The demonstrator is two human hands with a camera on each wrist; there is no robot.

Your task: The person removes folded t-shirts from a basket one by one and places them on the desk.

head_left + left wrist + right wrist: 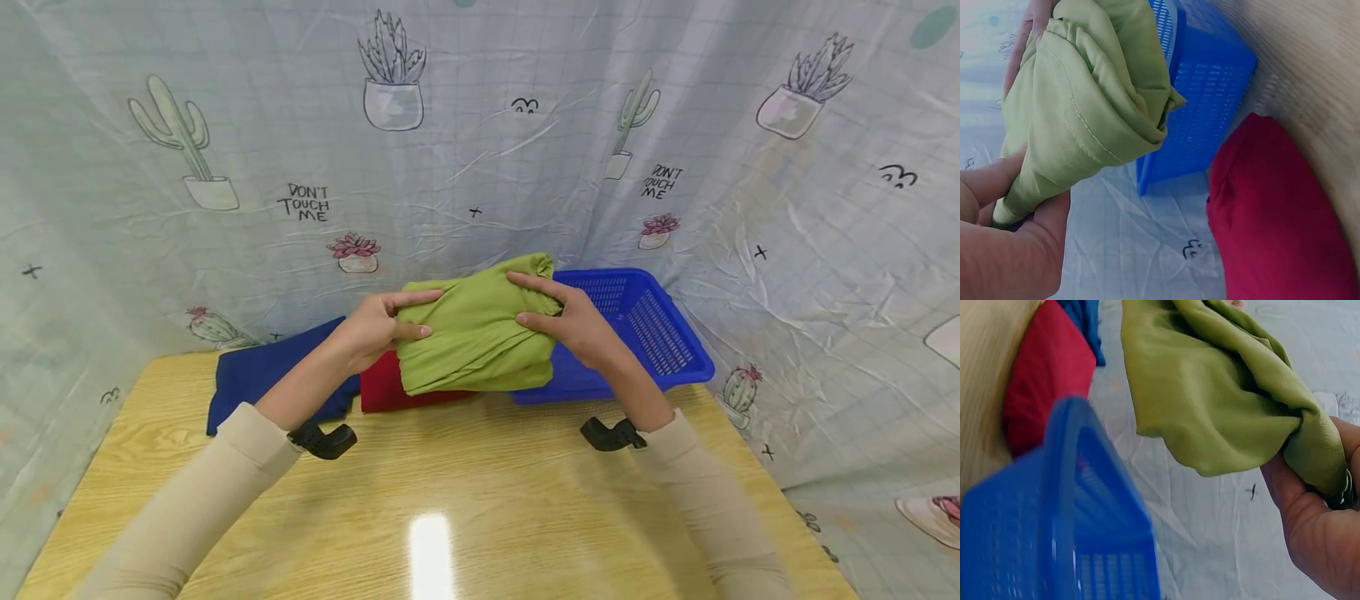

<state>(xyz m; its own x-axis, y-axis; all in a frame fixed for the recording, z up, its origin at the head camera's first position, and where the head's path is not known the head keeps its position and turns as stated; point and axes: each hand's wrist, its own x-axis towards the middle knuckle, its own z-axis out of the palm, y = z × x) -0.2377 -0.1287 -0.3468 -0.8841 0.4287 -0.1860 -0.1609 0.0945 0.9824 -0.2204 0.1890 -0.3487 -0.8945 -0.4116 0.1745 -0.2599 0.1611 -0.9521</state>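
Both hands hold up a folded green garment (476,329), its cloth bunched in layers with a stitched hem showing in the left wrist view. My left hand (372,329) pinches its left edge between thumb and fingers. At the opposite edge my right hand (573,321) grips the cloth, thumb and forefinger lying over its front. Behind and below the garment is a folded red cloth (405,387), partly hidden by it. A blue plastic basket (660,329) stands just right of the garment, its left part covered from the head view.
A folded dark blue cloth (258,375) lies on the wooden table (480,483) at the left, partly behind the left forearm. A curtain (465,167) printed with cacti hangs along the table's back and sides. Black straps with camera mounts sit on both wrists.
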